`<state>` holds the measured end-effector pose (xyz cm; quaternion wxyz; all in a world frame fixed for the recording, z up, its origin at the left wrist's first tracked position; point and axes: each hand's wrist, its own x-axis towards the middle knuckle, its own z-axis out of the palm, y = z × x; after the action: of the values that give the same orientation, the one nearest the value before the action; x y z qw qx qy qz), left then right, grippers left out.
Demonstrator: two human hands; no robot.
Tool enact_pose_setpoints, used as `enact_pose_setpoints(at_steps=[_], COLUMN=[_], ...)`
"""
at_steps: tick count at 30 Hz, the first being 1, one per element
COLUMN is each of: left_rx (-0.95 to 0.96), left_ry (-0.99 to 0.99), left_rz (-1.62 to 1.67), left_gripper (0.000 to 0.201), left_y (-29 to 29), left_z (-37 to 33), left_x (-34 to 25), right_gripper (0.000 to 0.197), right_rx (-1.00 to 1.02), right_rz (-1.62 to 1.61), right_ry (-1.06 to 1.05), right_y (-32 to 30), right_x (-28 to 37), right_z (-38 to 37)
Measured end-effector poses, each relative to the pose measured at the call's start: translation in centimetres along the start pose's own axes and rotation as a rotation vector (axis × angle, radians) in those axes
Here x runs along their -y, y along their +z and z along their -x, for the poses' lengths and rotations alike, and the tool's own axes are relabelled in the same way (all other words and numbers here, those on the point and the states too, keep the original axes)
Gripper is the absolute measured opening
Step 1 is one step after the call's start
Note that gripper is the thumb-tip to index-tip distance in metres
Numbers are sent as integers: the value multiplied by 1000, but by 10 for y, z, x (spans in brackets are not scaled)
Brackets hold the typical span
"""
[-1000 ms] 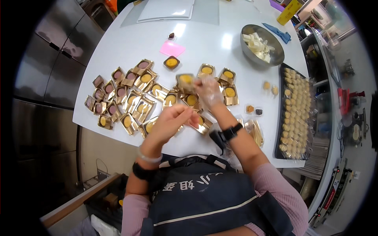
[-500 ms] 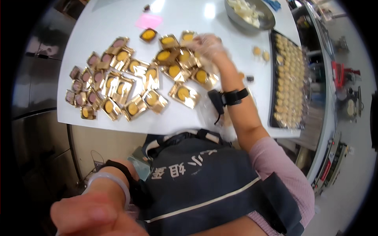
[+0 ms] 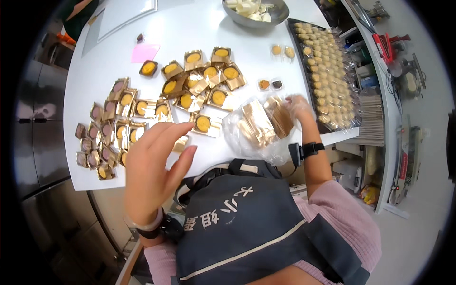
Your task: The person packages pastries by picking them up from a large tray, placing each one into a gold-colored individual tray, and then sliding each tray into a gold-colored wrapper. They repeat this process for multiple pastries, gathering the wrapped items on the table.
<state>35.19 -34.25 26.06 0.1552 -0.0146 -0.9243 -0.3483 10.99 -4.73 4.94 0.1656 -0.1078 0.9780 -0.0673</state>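
My bare left hand (image 3: 154, 166) hovers over the near edge of the table, thumb and fingers apart, holding nothing. Below it lie gold-wrapped yellow pastries, partly hidden. My right hand (image 3: 301, 109), in a clear plastic glove, is at the far right corner of a stack of brown-gold bags (image 3: 278, 116). Its fingertips are bent against the stack's edge; whether they grip a bag is unclear. Beside it, a second stack of gold bags (image 3: 258, 124) rests in a crumpled clear plastic bag (image 3: 232, 135). One gold-wrapped yellow pastry (image 3: 203, 123) lies just beyond my left fingertips.
Purple wrapped pastries (image 3: 107, 129) lie at the left. A loose yellow pastry (image 3: 148, 68) sits by a pink sheet (image 3: 145, 53). At the right stands a black tray (image 3: 300, 59) of small wrapped balls. A metal bowl (image 3: 280, 18) with pale pieces stands at the back.
My right hand has moved from the far wrapped pastries back toward me and right, to the bag stacks. My left hand has risen from below the table edge to above it. The view has shifted.
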Motion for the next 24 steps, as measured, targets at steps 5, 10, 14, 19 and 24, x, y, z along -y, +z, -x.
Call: enact_pose_setpoints(at_steps=[5, 10, 14, 19, 24], left_rx=[35, 111, 100, 134, 132], left_ry=[-141, -140, -192, -281, -279], left_rz=[32, 137, 164, 233, 259], left_gripper=[22, 22, 23, 24, 28], left_y=[14, 35, 36, 40, 43], left_z=[23, 27, 33, 40, 39], left_x=[44, 59, 59, 62, 64], right_gripper=[44, 32, 23, 16, 14], right_rx=[34, -145, -98, -29, -18], right_rz=[-49, -271, 9, -15, 60], right_ry=[57, -45, -117, -139, -209], right_y=[48, 49, 23, 33, 28], right_x=[10, -10, 11, 1, -13], right_z=[-18, -4, 16, 10, 4])
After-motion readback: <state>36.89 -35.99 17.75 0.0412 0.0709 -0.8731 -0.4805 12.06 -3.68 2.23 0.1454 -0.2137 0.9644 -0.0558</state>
